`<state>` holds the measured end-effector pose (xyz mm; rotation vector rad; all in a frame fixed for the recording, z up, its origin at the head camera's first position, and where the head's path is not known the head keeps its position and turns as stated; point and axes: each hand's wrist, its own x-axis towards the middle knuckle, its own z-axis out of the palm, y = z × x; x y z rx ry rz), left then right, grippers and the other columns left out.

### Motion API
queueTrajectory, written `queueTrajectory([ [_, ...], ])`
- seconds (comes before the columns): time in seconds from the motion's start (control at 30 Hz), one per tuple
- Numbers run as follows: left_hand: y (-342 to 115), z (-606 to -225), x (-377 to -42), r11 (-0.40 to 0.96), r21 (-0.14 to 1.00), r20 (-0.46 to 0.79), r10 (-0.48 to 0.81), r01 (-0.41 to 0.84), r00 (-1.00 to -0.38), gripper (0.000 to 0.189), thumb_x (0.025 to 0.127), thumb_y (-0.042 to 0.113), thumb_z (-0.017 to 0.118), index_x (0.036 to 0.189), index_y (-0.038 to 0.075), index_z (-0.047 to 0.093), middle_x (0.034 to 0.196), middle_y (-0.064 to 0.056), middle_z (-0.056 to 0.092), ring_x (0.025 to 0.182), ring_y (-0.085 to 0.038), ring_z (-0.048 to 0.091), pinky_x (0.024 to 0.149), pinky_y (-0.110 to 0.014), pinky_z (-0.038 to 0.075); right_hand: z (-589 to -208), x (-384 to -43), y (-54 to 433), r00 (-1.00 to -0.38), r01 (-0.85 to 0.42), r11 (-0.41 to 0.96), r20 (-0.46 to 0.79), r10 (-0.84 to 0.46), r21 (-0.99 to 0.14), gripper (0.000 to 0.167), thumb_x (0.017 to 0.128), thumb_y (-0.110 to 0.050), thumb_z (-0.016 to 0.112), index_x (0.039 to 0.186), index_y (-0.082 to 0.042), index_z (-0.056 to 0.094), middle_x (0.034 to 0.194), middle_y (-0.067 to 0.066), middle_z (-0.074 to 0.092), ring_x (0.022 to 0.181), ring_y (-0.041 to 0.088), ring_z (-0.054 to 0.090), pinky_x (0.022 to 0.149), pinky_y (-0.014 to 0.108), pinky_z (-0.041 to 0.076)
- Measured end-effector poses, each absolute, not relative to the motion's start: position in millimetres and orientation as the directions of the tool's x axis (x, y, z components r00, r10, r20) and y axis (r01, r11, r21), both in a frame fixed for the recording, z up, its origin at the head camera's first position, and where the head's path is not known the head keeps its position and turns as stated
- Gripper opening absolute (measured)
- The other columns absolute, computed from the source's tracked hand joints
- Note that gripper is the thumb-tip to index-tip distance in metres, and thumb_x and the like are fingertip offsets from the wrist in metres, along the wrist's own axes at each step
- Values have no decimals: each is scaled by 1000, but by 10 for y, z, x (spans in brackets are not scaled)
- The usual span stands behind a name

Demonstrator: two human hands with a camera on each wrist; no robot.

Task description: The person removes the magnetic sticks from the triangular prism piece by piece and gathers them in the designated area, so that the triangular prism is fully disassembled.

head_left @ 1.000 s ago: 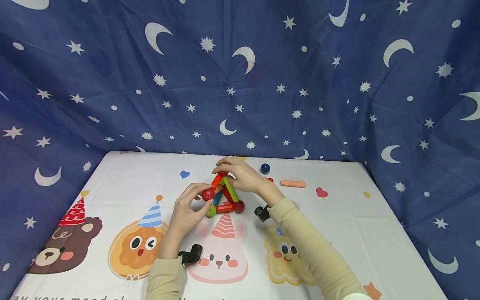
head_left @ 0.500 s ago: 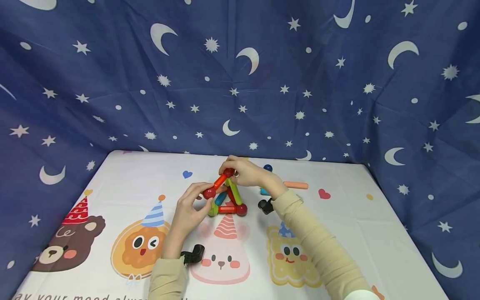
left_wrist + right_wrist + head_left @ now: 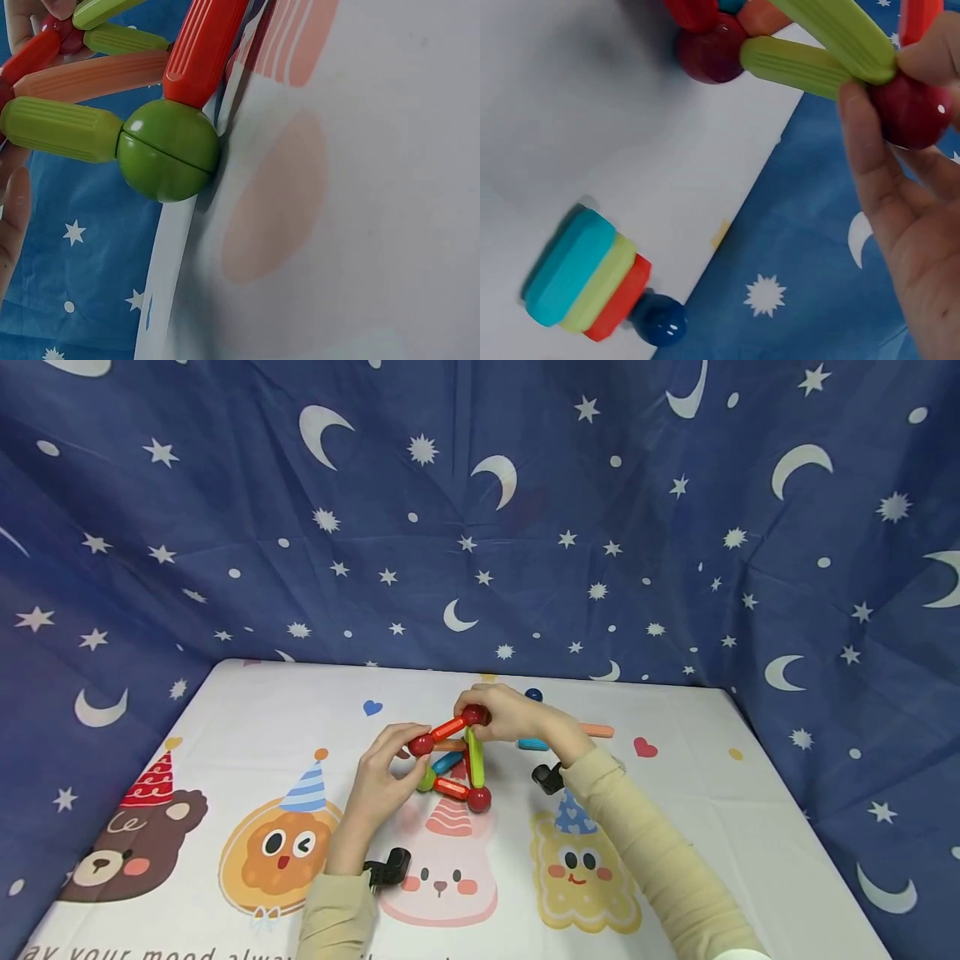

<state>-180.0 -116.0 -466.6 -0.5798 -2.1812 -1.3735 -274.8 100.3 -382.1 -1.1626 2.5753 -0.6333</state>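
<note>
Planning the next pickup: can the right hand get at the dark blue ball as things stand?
Probably not yet: the right hand holds a red ball. Once freed, it likely could; the dark blue ball lies nearby, nothing over it.

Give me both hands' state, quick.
Left hand: closed, pinching a red ball.
Right hand: closed, pinching a second red ball, across a red stick from the first.

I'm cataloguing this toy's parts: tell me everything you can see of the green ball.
The green ball is round, smooth and glossy, perhaps plastic, with a dark seam across it. A red rod and a yellow-green rod meet at it, making a corner. In the head view it shows just below the red ball that the left hand pinches. It is close to the white tablecloth; whether it rests there is unclear.
</note>
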Motion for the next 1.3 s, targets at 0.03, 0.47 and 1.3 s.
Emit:
queueTrajectory([
  [0.03, -1160, -4660, -1795, 401, 703, 608, 91, 588, -789, 45, 79, -2, 73, 119, 16, 65, 116, 0, 65, 91, -12, 59, 73, -28, 52, -3833, -2745, 1004, -655, -650, 587, -35, -754, -482, 27, 80, -5, 66, 106, -13, 65, 91, 2, 59, 75, 13, 51, 66, 18, 45],
  [0.47, -1077, -4399, -1655, 420, 710, 593, 75, 565, -802, 40, 75, -11, 72, 112, 2, 66, 109, -10, 65, 88, -18, 58, 72, -35, 53, -3993, -2726, 1051, -681, -619, 525, 68, -729, -584, 24, 80, -5, 63, 103, -14, 64, 89, 2, 58, 75, 12, 50, 65, 19, 45],
  [1.3, -1145, -4647, -1784, 398, 704, 602, 106, 589, -791, 43, 79, -2, 73, 118, 14, 66, 114, -1, 65, 90, -13, 59, 74, -30, 53, -4073, -2664, 1030, -683, -645, 460, 190, -706, -611, 17, 88, -6, 65, 104, -12, 65, 92, 3, 60, 81, 13, 51, 70, 21, 47],
])
